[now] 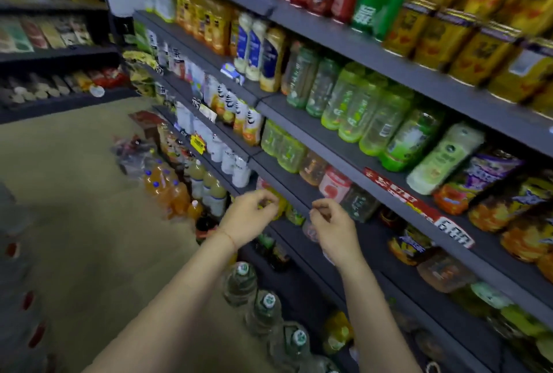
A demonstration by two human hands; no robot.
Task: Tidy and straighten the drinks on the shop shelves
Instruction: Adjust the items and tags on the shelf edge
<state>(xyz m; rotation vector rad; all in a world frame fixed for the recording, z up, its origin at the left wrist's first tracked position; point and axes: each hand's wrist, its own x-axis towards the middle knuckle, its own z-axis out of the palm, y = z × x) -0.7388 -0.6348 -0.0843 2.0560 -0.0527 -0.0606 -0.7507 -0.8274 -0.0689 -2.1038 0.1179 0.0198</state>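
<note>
Fingers (270,202) just before shelved drinks (335,184)

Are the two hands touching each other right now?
Apart. The head view shows the left hand and the right hand side by side with a clear strip of dark shelf edge between them.

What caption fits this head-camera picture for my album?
Two hands, left hand and right hand, reach toward drinks on grey shop shelves.

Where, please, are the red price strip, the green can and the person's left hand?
red price strip (398,193): head view, middle of strip.
green can (380,4): head view, can's front face.
left hand (248,217): head view, back of hand.
</note>
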